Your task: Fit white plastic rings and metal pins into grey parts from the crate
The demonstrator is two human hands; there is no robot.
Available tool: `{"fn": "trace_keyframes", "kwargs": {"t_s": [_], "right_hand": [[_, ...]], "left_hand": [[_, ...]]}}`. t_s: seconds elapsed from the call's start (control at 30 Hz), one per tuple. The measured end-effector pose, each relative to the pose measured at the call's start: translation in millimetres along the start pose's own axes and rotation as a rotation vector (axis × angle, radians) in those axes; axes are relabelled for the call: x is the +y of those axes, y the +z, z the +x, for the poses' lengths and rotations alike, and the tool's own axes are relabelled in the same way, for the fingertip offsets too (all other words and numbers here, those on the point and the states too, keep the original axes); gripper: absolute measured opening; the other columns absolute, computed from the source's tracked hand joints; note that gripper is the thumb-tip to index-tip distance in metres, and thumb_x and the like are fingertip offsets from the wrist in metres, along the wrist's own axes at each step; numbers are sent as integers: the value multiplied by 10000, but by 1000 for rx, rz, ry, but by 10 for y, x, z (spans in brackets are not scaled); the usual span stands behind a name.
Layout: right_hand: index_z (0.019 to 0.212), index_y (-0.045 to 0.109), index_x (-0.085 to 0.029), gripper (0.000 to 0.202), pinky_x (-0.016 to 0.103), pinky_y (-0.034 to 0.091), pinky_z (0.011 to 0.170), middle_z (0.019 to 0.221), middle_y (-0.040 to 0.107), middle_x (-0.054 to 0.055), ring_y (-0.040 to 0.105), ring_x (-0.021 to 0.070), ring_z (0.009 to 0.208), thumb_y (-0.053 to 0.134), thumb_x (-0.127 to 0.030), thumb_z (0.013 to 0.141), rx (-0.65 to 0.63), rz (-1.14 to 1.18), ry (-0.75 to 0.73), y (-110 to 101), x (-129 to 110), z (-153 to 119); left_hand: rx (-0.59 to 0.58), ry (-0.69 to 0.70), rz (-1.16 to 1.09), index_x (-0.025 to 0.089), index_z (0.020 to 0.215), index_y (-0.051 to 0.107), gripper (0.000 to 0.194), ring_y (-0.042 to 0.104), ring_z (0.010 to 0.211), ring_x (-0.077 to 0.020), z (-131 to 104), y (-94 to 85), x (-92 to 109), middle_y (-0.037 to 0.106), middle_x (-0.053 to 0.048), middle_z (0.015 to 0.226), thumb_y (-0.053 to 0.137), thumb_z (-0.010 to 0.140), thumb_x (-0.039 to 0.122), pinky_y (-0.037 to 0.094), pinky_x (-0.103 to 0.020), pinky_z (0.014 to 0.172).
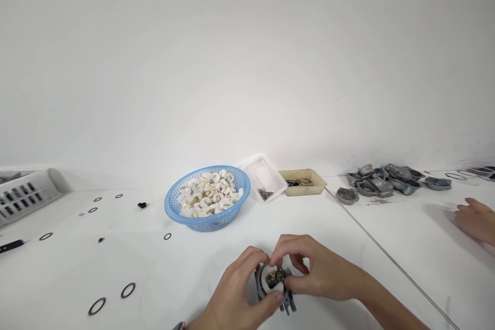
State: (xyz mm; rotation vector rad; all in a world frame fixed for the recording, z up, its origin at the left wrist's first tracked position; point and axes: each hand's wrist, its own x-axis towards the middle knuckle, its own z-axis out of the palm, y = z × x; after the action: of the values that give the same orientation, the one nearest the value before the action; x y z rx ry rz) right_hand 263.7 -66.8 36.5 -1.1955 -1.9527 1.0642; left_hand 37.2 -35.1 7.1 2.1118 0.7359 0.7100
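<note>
A grey metal carburetor body (288,300) with a white curved float (265,274) set in its round opening is at the bottom centre, just above the table. My left hand (242,289) grips its left side, the thumb along the lower edge of the float. My right hand (313,268) is at its right side, index finger and thumb bent onto the brass parts and rim; whether a small piece is between those fingertips is hidden. Behind them stands a blue basket (209,224) full of white floats.
A white tray (263,172) of pins and a beige tray (317,183) adjoin the basket. Grey metal bowls (386,180) lie back right; another person's hand (475,219) is at the right edge. Left are black rings (128,290), a knife (11,246), a white crate (31,196). A rod (386,252) crosses the table.
</note>
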Motion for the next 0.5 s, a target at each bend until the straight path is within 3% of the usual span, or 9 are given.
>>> {"fn": "trace_keyframes", "kwargs": {"t_s": [0.5], "right_hand": [[1084, 759, -295, 477, 259, 431, 627, 1001, 666, -14, 482, 114, 677, 655, -60, 682, 7, -43, 0, 14, -5, -9]], "left_hand": [[-3, 34, 39, 244, 1103, 655, 249, 628, 954, -204, -11, -14, 21, 629, -20, 1048, 688, 858, 225, 491, -280, 855]]}}
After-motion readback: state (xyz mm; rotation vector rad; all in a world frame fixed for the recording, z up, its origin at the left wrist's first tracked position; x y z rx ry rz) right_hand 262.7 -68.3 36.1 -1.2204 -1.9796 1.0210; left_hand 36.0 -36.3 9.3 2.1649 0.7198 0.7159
